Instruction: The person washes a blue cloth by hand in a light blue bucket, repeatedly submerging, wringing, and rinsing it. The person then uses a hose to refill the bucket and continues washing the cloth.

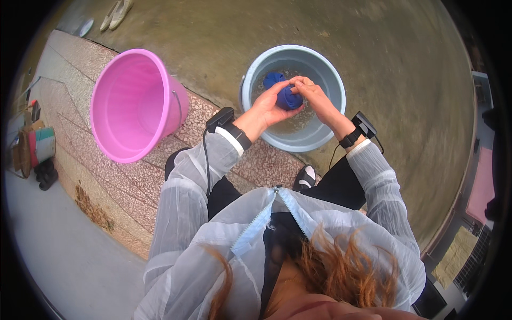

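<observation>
A bunched dark blue cloth [289, 99] is between my two hands, above a light blue plastic bucket [339, 86]. My left hand [267, 105] cups the cloth from the left and below, thumb along its upper side. From the right, my right hand [315, 95] bends its fingers over the top of the cloth, close to the left thumb. One end of the cloth sticks out toward the far side of the bucket. Cloudy water [294, 125] with bubbles lies in the bucket beneath; whether the cloth touches it I cannot tell.
A pink bucket [176, 106] stands tilted in view on the speckled stone step [264, 162] at left. Wet concrete [384, 80] extends beyond. Pale shoes [117, 15] lie at the far left, dark footwear [47, 175] at the left edge. Straps with devices and cables circle both wrists.
</observation>
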